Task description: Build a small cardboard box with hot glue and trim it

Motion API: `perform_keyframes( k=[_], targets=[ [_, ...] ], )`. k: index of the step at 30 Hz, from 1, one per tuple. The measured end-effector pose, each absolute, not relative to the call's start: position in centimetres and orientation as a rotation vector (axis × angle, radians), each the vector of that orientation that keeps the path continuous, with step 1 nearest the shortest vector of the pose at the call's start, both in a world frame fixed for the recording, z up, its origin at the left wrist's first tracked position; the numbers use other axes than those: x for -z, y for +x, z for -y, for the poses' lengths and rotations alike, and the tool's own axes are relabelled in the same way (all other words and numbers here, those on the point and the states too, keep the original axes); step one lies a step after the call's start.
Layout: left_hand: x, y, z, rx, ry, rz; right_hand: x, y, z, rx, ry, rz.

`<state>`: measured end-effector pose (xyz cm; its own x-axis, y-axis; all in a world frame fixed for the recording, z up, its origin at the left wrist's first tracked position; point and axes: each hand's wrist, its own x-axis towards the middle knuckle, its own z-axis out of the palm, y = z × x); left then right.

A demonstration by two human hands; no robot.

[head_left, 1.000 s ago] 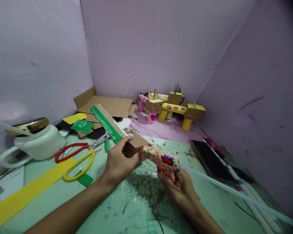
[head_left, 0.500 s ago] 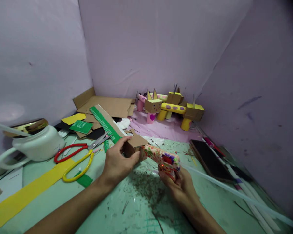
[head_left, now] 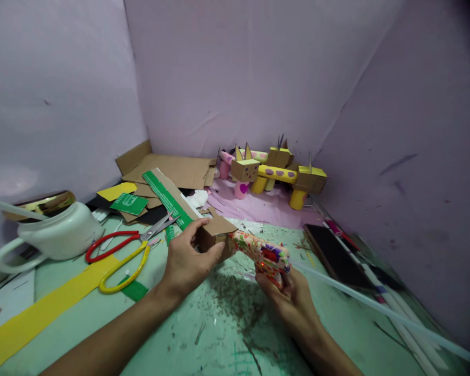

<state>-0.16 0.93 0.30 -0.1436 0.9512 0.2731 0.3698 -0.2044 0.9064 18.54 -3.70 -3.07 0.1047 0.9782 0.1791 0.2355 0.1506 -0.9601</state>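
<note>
My left hand (head_left: 191, 256) grips a small brown cardboard box (head_left: 218, 227) between thumb and fingers, its top flap facing up. In my right hand (head_left: 292, 297) is a flower-patterned glue gun (head_left: 264, 253), held by its handle. A small red light glows on its side, and a long translucent glue stick (head_left: 360, 297) runs out of its back to the right. The gun's front end is at the box's right side; whether the tip touches the cardboard is hidden.
Scissors (head_left: 135, 256) with red and yellow handles lie left of my left hand, near a yellow paper strip (head_left: 43, 313) and a white pot (head_left: 65, 232). Cardboard animal figures (head_left: 276, 173) stand at the back. A dark phone (head_left: 337, 256) and white glue sticks (head_left: 409, 324) lie right.
Hardly anything differs. The glue gun has shifted very slightly relative to the box, and the whole view has drifted a few pixels. Both hands keep their hold.
</note>
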Motion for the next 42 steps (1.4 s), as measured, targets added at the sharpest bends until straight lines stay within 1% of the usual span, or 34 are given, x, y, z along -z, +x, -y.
perform_keyframes(
  k=[5,27,34,42],
  targets=[
    [-0.3,-0.1,-1.0,-1.358,1.554,-1.492,4.0,18.8,3.6,-0.826,-1.292,1.331],
    [-0.1,-0.6,-1.1,-1.368,1.52,-1.467,2.9,19.2,3.2,-0.752,-1.276,1.363],
    [0.0,-0.5,-1.2,-1.357,1.514,-1.466,3.5,19.3,3.1,-0.746,-1.265,1.344],
    [-0.2,-0.6,-1.3,-1.36,1.496,-1.452,2.3,19.5,3.1,-0.83,-1.22,1.425]
  ],
)
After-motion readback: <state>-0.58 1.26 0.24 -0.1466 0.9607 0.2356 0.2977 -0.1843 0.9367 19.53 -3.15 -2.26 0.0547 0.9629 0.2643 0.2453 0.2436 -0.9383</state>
